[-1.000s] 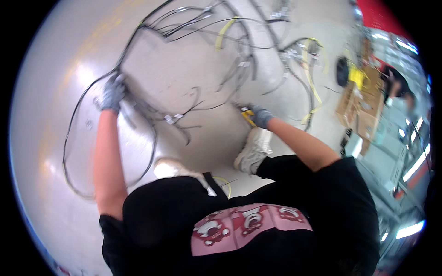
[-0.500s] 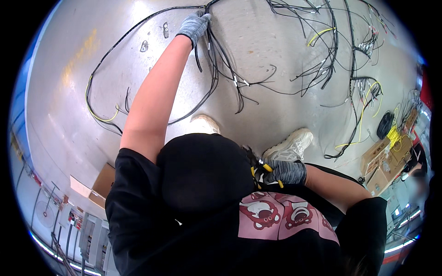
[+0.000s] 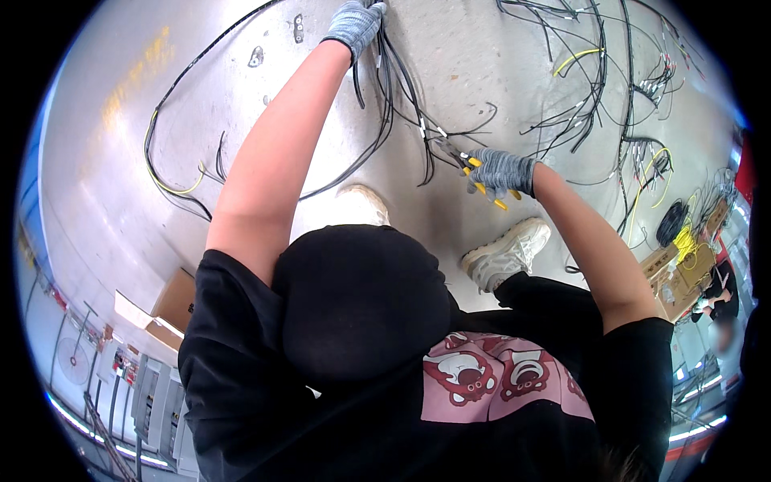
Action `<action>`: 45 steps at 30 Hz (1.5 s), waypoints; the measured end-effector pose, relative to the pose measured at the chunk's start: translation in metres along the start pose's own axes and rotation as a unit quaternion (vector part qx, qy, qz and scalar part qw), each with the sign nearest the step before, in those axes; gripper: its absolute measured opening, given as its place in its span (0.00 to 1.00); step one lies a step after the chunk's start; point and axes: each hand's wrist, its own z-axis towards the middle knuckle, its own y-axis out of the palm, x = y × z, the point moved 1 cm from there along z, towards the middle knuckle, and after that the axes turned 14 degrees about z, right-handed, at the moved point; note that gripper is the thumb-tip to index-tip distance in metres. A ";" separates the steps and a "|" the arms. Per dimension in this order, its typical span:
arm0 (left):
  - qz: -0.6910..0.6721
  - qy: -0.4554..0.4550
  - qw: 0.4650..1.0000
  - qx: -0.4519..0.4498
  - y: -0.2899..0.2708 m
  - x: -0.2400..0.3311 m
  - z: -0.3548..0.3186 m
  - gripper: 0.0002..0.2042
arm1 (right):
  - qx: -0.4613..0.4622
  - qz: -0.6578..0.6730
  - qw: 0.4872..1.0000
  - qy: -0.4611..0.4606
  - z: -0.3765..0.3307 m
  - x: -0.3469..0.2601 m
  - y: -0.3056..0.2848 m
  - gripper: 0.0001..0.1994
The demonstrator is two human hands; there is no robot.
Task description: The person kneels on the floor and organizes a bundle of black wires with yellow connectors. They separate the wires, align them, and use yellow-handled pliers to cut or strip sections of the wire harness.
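Note:
My left hand [image 3: 353, 29], in a grey knit glove, is closed around the black cable bundle [image 3: 384, 56] near the top edge. Loose black wire ends with white labels fan down from that grip. In my gloved right hand [image 3: 503, 173] is a pair of pliers [image 3: 465, 159] with yellow and black handles. The jaws point left toward the labelled wire ends [image 3: 423, 128] and overlap them in view; whether they touch cannot be made out.
More black wire bundles [image 3: 598, 80] spread over the grey floor to the right, some with yellow wires. Coils of yellow cable [image 3: 687, 241] and cardboard boxes [image 3: 683, 281] stand at far right. An open carton [image 3: 173, 309] is at left. My shoes [image 3: 514, 249] are below the wires.
My right hand has moved forward from beside my body, bringing the pliers to the wire ends. My left hand keeps its hold on the bundle; the view has shifted slightly.

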 end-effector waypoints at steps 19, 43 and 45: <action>-0.003 0.027 0.999 0.043 0.009 -0.001 0.009 0.18 | -0.082 -0.225 0.967 -0.085 0.045 0.019 -0.012 0.12; 0.017 0.038 0.997 0.057 0.024 -0.003 0.013 0.20 | -0.139 -0.572 0.789 -0.173 0.053 -0.027 0.015 0.22; 0.011 0.030 0.997 0.068 0.024 -0.013 0.012 0.21 | -0.058 -0.221 0.973 -0.008 0.036 -0.035 0.021 0.15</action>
